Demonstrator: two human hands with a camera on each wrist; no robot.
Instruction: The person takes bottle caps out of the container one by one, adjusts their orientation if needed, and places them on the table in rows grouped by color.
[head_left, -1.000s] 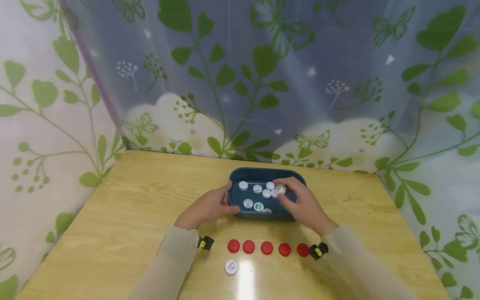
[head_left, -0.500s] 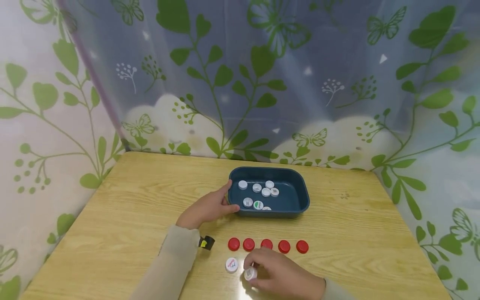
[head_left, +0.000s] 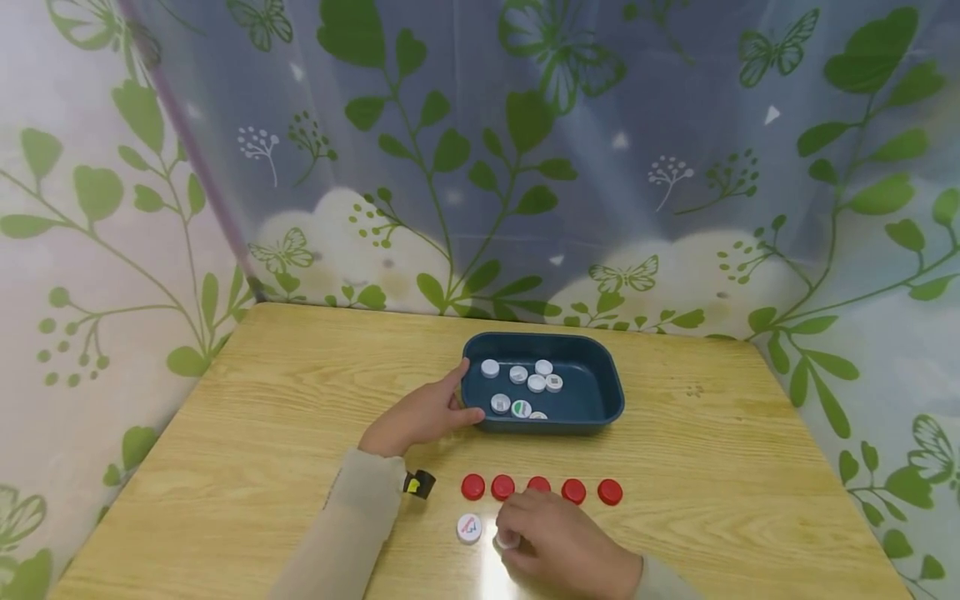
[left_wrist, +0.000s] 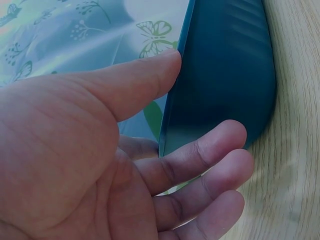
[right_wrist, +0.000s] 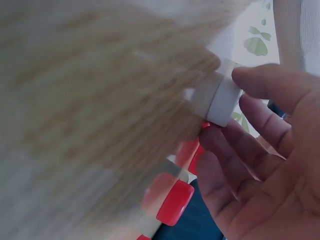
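Observation:
My right hand pinches a white bottle cap between thumb and fingertips, right at the tabletop. In the head view most of that cap is hidden by the fingers. Just left of it lies another white bottle cap with a coloured print. My left hand rests on the left end of a dark blue tray, thumb at the rim and the other fingers loosely extended along the outside. Several white caps lie inside the tray, one with a green print.
A row of red bottle caps runs across the wooden table in front of the tray, with the right hand overlapping the middle one. Behind the table hangs a leaf-patterned curtain.
The right hand has come out of the tray with a white cap and moved down to the table beside the printed white cap. The left hand stays at the tray.

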